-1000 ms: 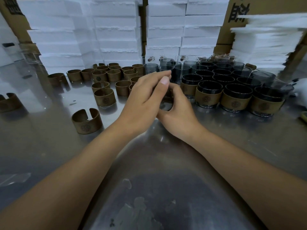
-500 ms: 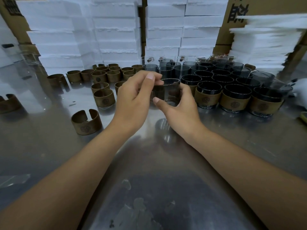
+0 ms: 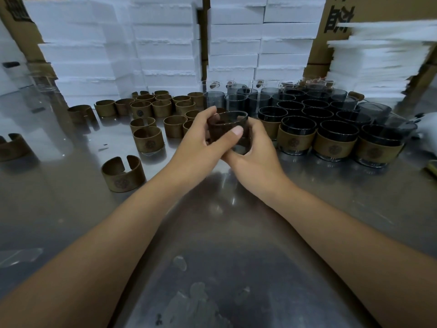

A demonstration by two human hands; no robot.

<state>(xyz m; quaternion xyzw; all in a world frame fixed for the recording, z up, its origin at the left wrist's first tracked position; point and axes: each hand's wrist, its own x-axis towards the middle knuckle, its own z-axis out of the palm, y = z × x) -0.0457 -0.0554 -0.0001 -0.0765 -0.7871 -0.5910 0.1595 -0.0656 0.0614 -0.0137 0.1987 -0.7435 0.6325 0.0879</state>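
head view: gripping one dark glass cup (image 3: 228,123) with left hand (image 3: 201,142) and right hand (image 3: 259,159), over steel table (image 3: 212,233).

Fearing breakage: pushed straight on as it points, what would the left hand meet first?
The left hand grips the glass; beyond, probably the bare grey glasses, depth unclear.

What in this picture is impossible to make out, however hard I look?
- Head view: the left hand and right hand cover the lower part of the held glass, so how any sleeve sits on it is unclear.
- The printing on the cardboard box is cut off by the top edge.
- The emblem on the sleeved glasses is too small to read.
- The yellowish object is cut off by the right edge.
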